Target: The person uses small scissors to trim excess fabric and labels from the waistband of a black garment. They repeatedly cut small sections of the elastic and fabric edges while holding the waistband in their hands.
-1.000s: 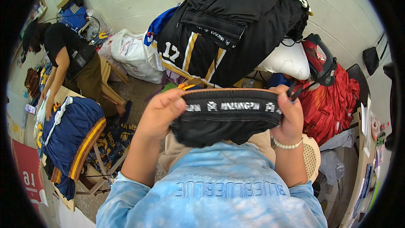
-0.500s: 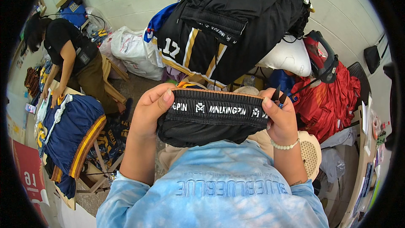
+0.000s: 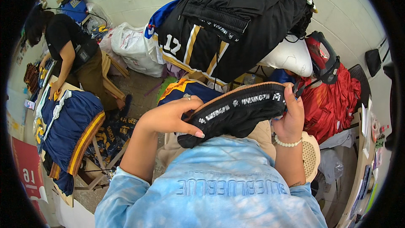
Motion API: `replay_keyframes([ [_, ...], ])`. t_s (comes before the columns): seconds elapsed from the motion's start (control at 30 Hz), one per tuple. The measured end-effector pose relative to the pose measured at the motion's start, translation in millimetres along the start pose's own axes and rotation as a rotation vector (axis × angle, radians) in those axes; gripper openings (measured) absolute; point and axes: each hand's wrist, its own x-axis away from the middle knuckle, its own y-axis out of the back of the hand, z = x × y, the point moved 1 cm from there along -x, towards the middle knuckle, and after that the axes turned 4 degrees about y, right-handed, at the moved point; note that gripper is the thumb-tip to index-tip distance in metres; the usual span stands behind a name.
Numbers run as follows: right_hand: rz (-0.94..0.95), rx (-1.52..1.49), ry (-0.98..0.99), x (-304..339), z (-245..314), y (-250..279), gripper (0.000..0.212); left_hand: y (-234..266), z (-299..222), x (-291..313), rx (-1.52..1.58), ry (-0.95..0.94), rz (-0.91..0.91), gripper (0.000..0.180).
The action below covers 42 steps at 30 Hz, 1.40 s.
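Holding the black garment (image 3: pixel 236 127) in front of the blue shirt (image 3: pixel 215 173), pinched at opposite ends of its waistband (image 3: pixel 235 105) by left hand (image 3: pixel 168 116) and right hand (image 3: pixel 290 120), probably to keep it spread and facing up. Tilted, right end higher.

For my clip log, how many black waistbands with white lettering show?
2: one waistband between the left hand and right hand, another waistband on the black clothes pile ahead. More may be hidden.
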Motion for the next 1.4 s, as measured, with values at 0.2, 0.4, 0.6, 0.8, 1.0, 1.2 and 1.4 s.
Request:
replay_keyframes([
  [0.2, -0.075, 0.015, 0.006, -2, 6, 15, 0.015, 6, 10, 9, 0.137, 0.161, 0.053, 0.034],
  [0.4, -0.069, 0.035, -0.014, 0, 4, 27, 0.011, 1, 3, 7, 0.736, 0.084, -0.206, 0.037],
  [0.6, -0.065, 0.936, 0.095, -1, -13, 29, 0.028, -14, -19, 3, 0.983, -0.017, -0.337, 0.036],
  [0.8, 0.305, 1.09, 0.315, 1, -10, -6, 0.034, -21, -23, -8, 0.974, 0.005, -0.429, 0.02],
  [1.0, 0.599, 1.064, 0.573, 20, 2, -62, 0.03, -23, -24, -5, 0.995, 0.037, -0.446, 0.032],
  [1.2, 0.759, 1.174, 0.803, 18, -13, -80, 0.041, -28, -27, -7, 1.004, 0.061, -0.412, 0.022],
  [1.4, 0.857, 0.845, 0.292, 16, -13, -73, 0.03, -28, -30, -7, 0.901, 0.056, -0.425, 0.02],
])
